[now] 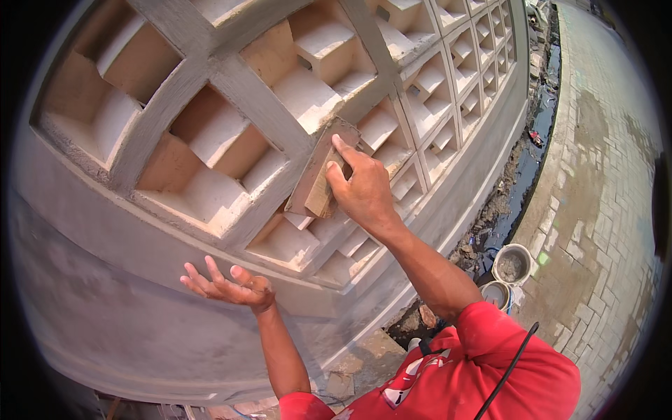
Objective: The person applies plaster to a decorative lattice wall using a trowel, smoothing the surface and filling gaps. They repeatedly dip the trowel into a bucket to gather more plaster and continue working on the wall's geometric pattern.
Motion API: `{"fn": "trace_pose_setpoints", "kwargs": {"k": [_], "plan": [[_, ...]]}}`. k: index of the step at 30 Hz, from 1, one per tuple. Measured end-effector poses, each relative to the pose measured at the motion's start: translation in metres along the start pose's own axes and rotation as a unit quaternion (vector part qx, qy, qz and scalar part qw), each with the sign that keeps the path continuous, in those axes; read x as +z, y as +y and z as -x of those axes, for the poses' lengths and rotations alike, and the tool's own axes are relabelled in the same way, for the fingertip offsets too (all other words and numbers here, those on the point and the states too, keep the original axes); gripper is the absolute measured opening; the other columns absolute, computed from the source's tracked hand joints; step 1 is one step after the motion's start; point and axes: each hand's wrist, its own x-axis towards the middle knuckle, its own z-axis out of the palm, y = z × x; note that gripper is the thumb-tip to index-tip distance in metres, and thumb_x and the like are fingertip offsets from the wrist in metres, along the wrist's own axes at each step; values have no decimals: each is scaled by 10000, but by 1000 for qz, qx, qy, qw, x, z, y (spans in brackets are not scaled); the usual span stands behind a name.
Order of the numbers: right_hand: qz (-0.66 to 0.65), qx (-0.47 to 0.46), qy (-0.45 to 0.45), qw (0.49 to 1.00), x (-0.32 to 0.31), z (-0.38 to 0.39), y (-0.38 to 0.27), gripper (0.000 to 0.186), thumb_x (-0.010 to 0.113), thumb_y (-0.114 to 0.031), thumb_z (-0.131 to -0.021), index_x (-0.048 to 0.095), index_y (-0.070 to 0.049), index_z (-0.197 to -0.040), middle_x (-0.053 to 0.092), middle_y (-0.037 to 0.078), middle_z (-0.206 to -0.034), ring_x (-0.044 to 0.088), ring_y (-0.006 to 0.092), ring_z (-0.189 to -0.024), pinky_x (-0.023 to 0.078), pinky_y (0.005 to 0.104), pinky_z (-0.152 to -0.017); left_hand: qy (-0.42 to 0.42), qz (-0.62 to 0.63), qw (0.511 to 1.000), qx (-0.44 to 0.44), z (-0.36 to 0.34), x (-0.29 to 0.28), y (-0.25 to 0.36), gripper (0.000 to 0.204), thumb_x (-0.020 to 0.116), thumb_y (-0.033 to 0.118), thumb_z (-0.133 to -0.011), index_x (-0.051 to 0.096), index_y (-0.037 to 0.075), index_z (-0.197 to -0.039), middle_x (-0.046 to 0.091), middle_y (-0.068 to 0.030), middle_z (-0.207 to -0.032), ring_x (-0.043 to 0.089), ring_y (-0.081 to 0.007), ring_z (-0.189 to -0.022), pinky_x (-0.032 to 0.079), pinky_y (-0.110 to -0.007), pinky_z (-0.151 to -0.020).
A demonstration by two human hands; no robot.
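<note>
A wooden plastering float (308,178), a flat board with a block handle on its back, lies against the grey mortar joint between the vent blocks. Its handle is in the grip of my right hand (364,190), with the index finger stretched along the board. The float's working face is hidden against the wall. My left hand (234,285) is held in front of the plain lower wall, palm turned up, fingers spread, with nothing in it. Above it, a cream vent block (210,189) with stepped openings is framed by grey mortar strips.
Two buckets, one with grey mix (512,264) and one beside it (495,295), stand low to the right. A narrow ditch (521,189) of dark water and rubble runs along the wall's foot. Beyond it lies a block-paved road (595,210). More vent blocks (462,59) continue along the wall.
</note>
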Motion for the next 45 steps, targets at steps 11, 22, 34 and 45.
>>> {"fn": "trace_pose_setpoints", "kwargs": {"k": [11,22,34,45], "plan": [[-4,-1,90,996,-101,-59,44,447,575,-167,-859,597,-4,-1274,655,248,-1133,656,361,-1029,504,376,-894,10,-45,999,2,-1,-2,8,429,373,254,-1007,507,17,-1339,338,-224,-1490,228,-428,-1421,209,-599,-1125],[16,-50,-92,994,-45,-7,33,462,595,-167,-870,573,-4,-1302,559,200,-768,604,344,-730,481,456,-695,9,-67,998,-13,0,-3,9,456,361,273,-1024,499,-46,-1319,347,-224,-1493,233,-407,-1430,206,-580,-1140],[88,-241,-50,965,-169,-163,13,576,651,-77,-799,528,-82,-1362,604,155,-992,617,284,-900,500,352,-835,13,-92,996,-6,-2,3,13,448,362,255,-1015,506,-67,-1292,369,-228,-1483,244,-406,-1432,205,-565,-1149],[305,-228,-106,919,-137,-169,23,595,655,-157,-789,523,-125,-1369,534,166,-931,625,349,-761,533,445,-681,15,-108,994,-23,-2,4,13,443,373,263,-985,513,-9,-1306,362,-226,-1487,241,-424,-1425,196,-581,-1142]]}}
